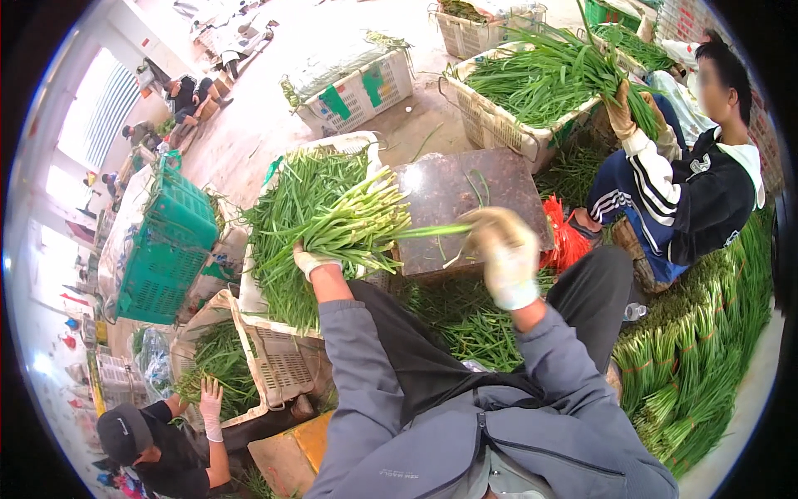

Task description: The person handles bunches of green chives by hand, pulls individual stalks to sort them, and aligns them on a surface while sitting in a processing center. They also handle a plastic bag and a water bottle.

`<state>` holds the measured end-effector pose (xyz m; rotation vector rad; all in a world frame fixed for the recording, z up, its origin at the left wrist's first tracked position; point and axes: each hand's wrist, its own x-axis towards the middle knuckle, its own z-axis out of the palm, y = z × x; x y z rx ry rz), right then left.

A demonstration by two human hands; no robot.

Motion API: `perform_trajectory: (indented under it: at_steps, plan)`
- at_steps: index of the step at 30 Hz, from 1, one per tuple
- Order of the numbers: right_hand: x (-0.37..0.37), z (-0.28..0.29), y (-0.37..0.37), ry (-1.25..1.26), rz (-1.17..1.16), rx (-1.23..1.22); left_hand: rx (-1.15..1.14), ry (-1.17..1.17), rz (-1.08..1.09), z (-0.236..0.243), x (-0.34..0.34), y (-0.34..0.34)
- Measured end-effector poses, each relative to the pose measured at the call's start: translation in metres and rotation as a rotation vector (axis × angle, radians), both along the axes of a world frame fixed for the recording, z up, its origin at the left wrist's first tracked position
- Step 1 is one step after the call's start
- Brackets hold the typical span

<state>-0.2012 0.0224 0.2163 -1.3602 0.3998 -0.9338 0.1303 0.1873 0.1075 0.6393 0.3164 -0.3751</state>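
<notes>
My left hand (314,261), in a pale glove, grips a thick bunch of garlic chives (357,218). Its pale cut ends point right, and the leaves trail left over a full white crate (371,146). My gloved right hand (504,256) is smeared by motion above the near edge of a dark, low table (465,179). A thin stalk (434,231) stretches from the bunch to the right hand's fingertips, which appear closed on its end. A few loose leaves (480,187) lie on the table.
Beside the table at right, a seated co-worker (715,179) holds chives over another white crate (478,112). Another co-worker (158,449) sits lower left. A green crate (166,241) stands left. Tied chive bundles (682,366) line the right; red ties (563,237) hang by the table.
</notes>
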Motion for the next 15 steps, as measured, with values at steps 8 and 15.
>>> perform_trajectory:
  at_steps: [8,15]
  plan:
    - [-0.047,0.114,-0.085,-0.544,-0.571,-0.179,-0.125,-0.171,-0.060,0.003,-0.005,-0.010]
    - [0.073,0.049,-0.047,0.112,0.165,-0.730,-0.684,-0.311,-0.492,0.017,-0.043,-0.043]
